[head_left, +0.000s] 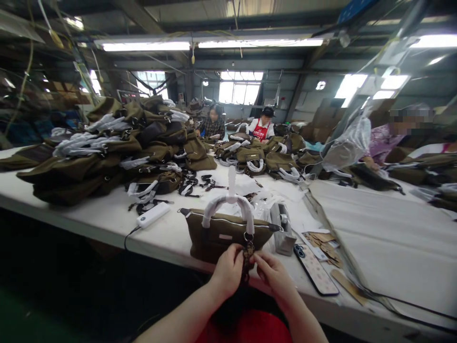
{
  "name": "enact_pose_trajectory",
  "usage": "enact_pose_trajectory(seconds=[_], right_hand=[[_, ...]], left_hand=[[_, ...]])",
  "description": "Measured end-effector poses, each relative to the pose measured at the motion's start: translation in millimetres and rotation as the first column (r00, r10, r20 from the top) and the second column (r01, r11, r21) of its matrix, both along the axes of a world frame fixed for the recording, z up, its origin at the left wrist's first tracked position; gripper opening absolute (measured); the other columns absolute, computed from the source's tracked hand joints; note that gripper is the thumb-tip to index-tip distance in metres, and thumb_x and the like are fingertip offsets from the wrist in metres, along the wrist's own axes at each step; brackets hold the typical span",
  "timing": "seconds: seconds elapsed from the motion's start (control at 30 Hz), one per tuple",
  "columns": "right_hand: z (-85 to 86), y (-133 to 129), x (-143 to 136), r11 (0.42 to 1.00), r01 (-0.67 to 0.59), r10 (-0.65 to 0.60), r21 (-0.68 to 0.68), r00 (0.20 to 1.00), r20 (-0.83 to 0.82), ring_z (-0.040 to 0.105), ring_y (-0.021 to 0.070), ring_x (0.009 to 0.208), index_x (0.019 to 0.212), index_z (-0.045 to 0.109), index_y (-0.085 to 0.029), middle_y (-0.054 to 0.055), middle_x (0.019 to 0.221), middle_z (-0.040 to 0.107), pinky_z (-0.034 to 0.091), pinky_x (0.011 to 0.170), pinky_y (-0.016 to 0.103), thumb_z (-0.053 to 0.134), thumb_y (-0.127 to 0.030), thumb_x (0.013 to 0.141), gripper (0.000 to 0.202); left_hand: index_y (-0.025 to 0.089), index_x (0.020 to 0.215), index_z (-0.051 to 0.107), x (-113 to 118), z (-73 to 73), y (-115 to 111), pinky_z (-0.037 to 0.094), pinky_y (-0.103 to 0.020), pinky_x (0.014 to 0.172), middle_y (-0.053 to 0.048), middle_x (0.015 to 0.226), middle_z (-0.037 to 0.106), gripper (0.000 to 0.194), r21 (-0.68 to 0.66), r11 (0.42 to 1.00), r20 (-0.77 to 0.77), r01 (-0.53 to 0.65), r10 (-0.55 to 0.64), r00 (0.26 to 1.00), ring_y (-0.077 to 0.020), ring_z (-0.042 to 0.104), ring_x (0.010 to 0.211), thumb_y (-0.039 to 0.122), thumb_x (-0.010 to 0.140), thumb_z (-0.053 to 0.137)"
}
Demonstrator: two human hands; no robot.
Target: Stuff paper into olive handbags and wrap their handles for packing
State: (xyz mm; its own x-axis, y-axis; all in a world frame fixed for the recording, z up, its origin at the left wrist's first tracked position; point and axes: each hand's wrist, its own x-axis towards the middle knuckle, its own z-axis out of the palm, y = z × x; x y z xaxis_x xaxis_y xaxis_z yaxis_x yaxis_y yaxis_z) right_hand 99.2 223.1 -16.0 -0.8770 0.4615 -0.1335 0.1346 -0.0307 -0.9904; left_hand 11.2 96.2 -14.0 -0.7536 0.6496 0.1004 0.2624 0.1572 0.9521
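An olive-green handbag stands upright at the table's front edge, its two handles wrapped in white material. From a metal ring at the base of the right handle hangs a dark brown patterned strap. My left hand is closed on the left side of this strap, fingers bent against it. On its other side, my right hand pinches the strap between thumb and fingertips. The strap's lower end hangs below my fingers and is partly hidden.
Olive bags are heaped at the left, with more bags across the table. A white power bank, a grey tape dispenser, a phone and brown cut pieces lie nearby. Several people sit beyond, one in a red apron.
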Motion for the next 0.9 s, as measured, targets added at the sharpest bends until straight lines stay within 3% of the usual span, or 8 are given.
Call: enact_pose_trajectory(seconds=[0.17, 0.27, 0.33, 0.47, 0.6, 0.67, 0.77, 0.9], right_hand=[[0.8, 9.5, 9.1, 0.995, 0.004, 0.000, 0.102, 0.999, -0.040, 0.038, 0.0085, 0.046, 0.073, 0.069, -0.015, 0.000, 0.063, 0.056, 0.033, 0.044, 0.023, 0.063, -0.065, 0.073, 0.050], [2.8, 13.7, 13.7, 0.961, -0.015, 0.034, 0.275, 0.997, -0.063, 0.056, 0.0172, 0.064, 0.071, 0.072, -0.016, 0.006, 0.072, 0.063, 0.047, 0.063, 0.029, 0.059, -0.062, 0.080, 0.048], [4.9, 11.5, 14.6, 0.931, -0.055, 0.085, 0.361, 0.994, -0.069, 0.061, 0.0218, 0.079, 0.072, 0.073, -0.017, 0.008, 0.079, 0.066, 0.049, 0.076, 0.032, 0.055, -0.058, 0.085, 0.046], [9.0, 5.9, 16.2, 0.898, -0.079, 0.126, 0.432, 0.989, -0.080, 0.064, 0.0224, 0.084, 0.076, 0.072, -0.018, 0.008, 0.085, 0.068, 0.050, 0.079, 0.031, 0.049, -0.051, 0.091, 0.042], [14.1, 14.4, 21.1, 0.799, 0.039, 0.015, 0.600, 0.996, -0.085, 0.063, 0.0202, 0.078, 0.099, 0.071, -0.020, 0.007, 0.080, 0.066, 0.051, 0.074, 0.030, 0.044, -0.040, 0.093, 0.034], [18.0, 18.3, 21.9, 0.741, 0.008, 0.042, 0.671, 0.997, -0.058, 0.063, 0.0194, 0.076, 0.117, 0.065, -0.020, 0.005, 0.080, 0.066, 0.051, 0.073, 0.031, 0.041, -0.033, 0.092, 0.037], [23.8, 16.6, 19.1, 0.737, -0.069, 0.095, 0.672, 0.995, -0.003, 0.066, 0.0188, 0.082, 0.134, 0.048, -0.017, 0.005, 0.087, 0.069, 0.051, 0.079, 0.032, 0.036, -0.026, 0.092, 0.045], [25.8, 10.5, 14.0, 0.737, -0.071, 0.014, 0.673, 0.996, 0.089, 0.068, 0.0210, 0.083, 0.106, 0.059, -0.021, 0.005, 0.091, 0.072, 0.049, 0.073, 0.032, 0.042, -0.035, 0.092, 0.026]], left_hand=[[0.014, 0.089, 0.065, -5.3, -8.5, 9.2, 0.052, -0.027, 0.070, -0.004, 0.078, 0.070, 0.025, 0.106, 0.994, 0.240, 0.007, -0.032, 0.970, -0.0169, 0.065, 0.076, 0.028, 0.090, 0.045], [0.013, 0.085, 0.064, -6.0, -4.6, 9.5, 0.052, -0.026, 0.063, -0.003, 0.068, 0.067, 0.032, 0.154, 0.988, 0.400, -0.005, -0.057, 0.915, -0.0160, 0.064, 0.066, 0.041, 0.088, 0.049], [0.013, 0.088, 0.065, -4.8, 0.8, 9.4, 0.053, -0.028, 0.066, -0.004, 0.072, 0.069, 0.029, 0.172, 0.984, 0.380, 0.035, -0.099, 0.920, -0.0172, 0.066, 0.067, 0.041, 0.083, 0.058], [0.014, 0.084, 0.068, -4.6, 5.9, 9.2, 0.053, -0.029, 0.069, -0.005, 0.077, 0.072, 0.021, 0.129, 0.991, 0.227, 0.024, -0.053, 0.972, -0.0200, 0.067, 0.071, 0.034, 0.076, 0.066], [0.012, 0.088, 0.070, -13.7, 4.9, 3.3, 0.052, -0.030, 0.073, -0.007, 0.084, 0.073, 0.027, 0.091, 0.995, 0.319, 0.037, -0.064, 0.945, -0.0218, 0.068, 0.078, 0.032, 0.070, 0.072], [0.012, 0.091, 0.070, -19.0, 6.5, -1.5, 0.052, -0.031, 0.071, -0.007, 0.083, 0.073, 0.034, 0.072, 0.993, 0.389, 0.092, -0.113, 0.914, -0.0217, 0.067, 0.076, 0.034, 0.065, 0.076], [0.011, 0.095, 0.069, -24.6, 10.6, -6.9, 0.052, -0.031, 0.066, -0.007, 0.082, 0.072, 0.043, 0.092, 0.985, 0.464, 0.143, -0.170, 0.870, -0.0213, 0.067, 0.073, 0.038, 0.063, 0.078], [0.011, 0.097, 0.070, -28.2, 11.9, -9.3, 0.053, -0.029, 0.063, -0.009, 0.087, 0.072, 0.046, 0.114, 0.978, 0.465, 0.175, -0.208, 0.860, -0.0219, 0.067, 0.076, 0.042, 0.064, 0.079]])
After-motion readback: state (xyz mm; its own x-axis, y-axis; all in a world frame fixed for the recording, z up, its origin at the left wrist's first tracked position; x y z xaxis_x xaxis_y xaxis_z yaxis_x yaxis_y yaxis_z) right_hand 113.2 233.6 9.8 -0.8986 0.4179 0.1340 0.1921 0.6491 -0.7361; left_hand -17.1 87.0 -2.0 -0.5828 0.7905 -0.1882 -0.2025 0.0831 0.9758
